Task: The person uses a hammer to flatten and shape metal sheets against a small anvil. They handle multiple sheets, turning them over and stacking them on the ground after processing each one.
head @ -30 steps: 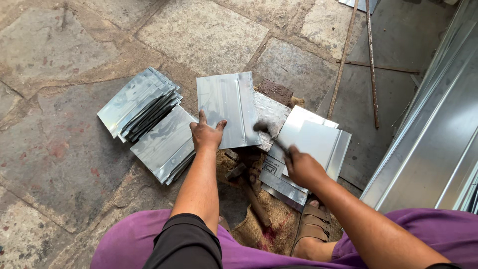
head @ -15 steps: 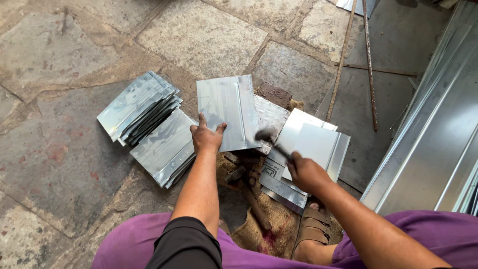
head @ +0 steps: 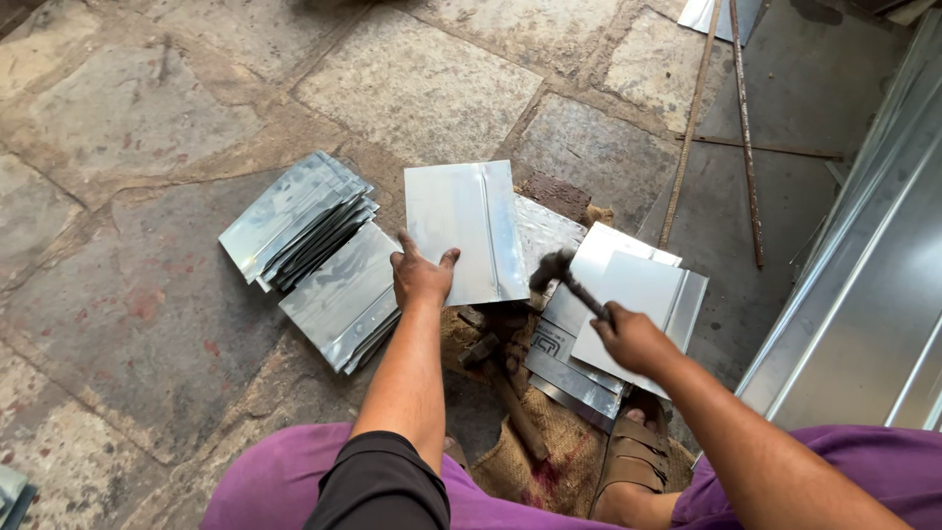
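Hammer [head: 559,273] now lower beside folded sheet [head: 466,231], left fingers [head: 424,270] spread, right fingers [head: 610,324] clenching handle, sheet stacks [head: 304,221] alongside.

Bare forearms, black sleeve at the left elbow, purple trousers, brown sandal.

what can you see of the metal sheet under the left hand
The metal sheet is a shiny, silvery rectangle with a raised fold line running lengthwise near its right edge. It lies roughly flat over a block on the stone floor. The left hand presses its near edge, fingers spread. The hammer, in the right hand, has its head beside the sheet's lower right corner.
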